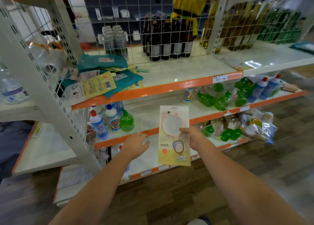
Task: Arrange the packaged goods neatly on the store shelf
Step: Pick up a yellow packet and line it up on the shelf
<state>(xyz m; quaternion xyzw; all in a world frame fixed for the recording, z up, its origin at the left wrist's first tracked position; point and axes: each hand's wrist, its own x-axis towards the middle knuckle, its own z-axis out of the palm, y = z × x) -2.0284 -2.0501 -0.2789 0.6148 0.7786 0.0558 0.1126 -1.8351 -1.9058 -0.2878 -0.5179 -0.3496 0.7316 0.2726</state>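
Yellow packet (174,136) hangs upright near the middle shelf, pinched at its right edge by the right hand (192,136). Left hand (136,145) hovers loose, holding nothing. Best to lay it flat, edges squared, beside the untidy pile (103,77) far left.

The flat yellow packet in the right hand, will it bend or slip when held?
The packet looks thin and flat, so probably light and somewhat bendy. The right hand pinches only one edge, yet it stays straight, suggesting some stiffness. Its glossy face may be slippery.
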